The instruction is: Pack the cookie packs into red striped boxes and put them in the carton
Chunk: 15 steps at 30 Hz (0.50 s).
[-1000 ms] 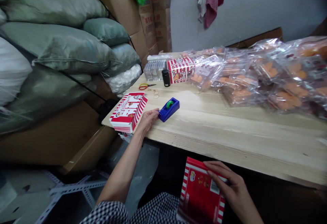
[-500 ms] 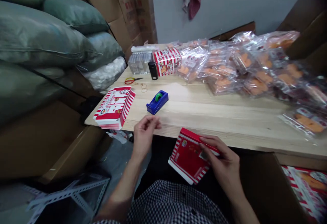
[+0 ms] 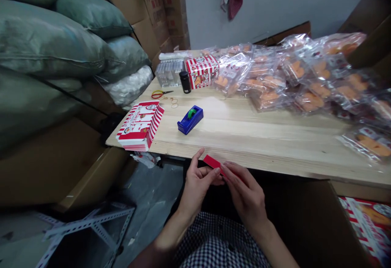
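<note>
Just off the table's front edge, both hands grip a small red carton [image 3: 211, 161], turned so that little more than its narrow red side shows. My left hand [image 3: 197, 182] pinches its near left part with the thumb, its index finger raised. From the right, my right hand [image 3: 248, 190] has its fingers closed on the carton's other end. The carton's lower faces are hidden by the hands. Beyond my left hand stands a blue tape dispenser [image 3: 192, 120] with a green roll.
On the wooden table [image 3: 259, 137] lie stacked red-and-white flat cartons [image 3: 140, 125], scissors [image 3: 158, 94], a black bottle [image 3: 185, 82] and an upright carton [image 3: 202, 72]. Clear bags of orange items [image 3: 311, 99] pile up at right. Large sacks [image 3: 45, 40] are stacked at left.
My left hand has moved right and down onto the carton. The carton has been tilted from showing its broad red face to nearly edge-on, with my right hand shifting slightly left.
</note>
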Tool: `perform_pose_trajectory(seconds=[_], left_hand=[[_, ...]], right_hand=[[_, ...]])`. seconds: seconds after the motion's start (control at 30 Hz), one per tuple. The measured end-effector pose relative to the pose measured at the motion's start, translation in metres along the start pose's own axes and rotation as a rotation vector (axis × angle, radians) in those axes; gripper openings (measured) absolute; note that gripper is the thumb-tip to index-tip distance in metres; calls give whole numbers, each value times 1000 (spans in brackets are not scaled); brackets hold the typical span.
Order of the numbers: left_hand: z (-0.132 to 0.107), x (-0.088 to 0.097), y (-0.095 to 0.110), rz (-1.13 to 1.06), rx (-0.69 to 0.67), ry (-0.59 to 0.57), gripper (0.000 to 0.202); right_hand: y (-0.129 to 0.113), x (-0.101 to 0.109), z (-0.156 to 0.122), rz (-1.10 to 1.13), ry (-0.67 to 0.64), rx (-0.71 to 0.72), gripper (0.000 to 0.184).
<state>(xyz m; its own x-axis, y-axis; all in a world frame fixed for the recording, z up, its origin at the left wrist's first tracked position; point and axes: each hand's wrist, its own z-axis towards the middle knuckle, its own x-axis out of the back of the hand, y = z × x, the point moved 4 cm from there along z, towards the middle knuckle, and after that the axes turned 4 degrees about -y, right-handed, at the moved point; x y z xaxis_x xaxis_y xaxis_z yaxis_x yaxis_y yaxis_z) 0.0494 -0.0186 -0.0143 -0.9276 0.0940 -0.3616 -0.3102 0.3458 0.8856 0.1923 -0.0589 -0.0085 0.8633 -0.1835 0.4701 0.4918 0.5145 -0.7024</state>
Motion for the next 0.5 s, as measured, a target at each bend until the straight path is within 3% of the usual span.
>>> perform_pose_trajectory(seconds=[0.13, 0.23, 0.33, 0.4, 0.5], left_hand=[[6, 3, -7, 117, 4, -9, 92], [13, 11, -3, 404, -145, 67, 80], [19, 19, 8, 759, -290, 135, 56], [22, 22, 16, 892, -348, 85, 45], [25, 21, 23, 871, -333, -164, 37]], right_hand=[[1, 7, 7, 54, -35, -53, 49], [-2, 18, 16, 137, 36, -203, 39], [1, 34, 22, 238, 168, -363, 27], [14, 45, 21, 341, 301, -481, 20], [47, 54, 9, 580, 544, -687, 22]])
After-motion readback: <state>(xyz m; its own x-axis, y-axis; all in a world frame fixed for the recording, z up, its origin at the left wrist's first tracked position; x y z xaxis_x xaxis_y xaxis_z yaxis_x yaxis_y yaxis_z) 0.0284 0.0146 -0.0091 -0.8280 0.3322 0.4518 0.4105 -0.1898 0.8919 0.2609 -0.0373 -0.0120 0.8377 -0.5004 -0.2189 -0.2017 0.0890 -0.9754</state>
